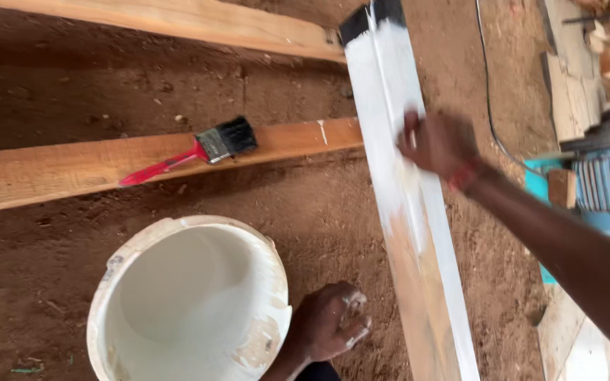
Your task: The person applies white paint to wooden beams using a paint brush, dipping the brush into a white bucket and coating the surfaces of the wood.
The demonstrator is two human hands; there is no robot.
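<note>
Our right hand (438, 144) presses flat on a long board (407, 204) coated in wet white paint, fingers spread and blurred, gripping nothing we can make out. Our left hand (330, 321) rests loosely curled on the dirt floor (58, 261), empty, fingertips smeared white, just right of a white paint bucket (188, 300). The board looks stiff and fairly heavy, its painted faces likely slick; we judge the bare lower stretch or the dark far end the safer places to grip. Left of the right hand, a red-handled brush (210, 146) lies on a bare plank (142, 159). A blue motor (605, 187) sits behind our right forearm.
</note>
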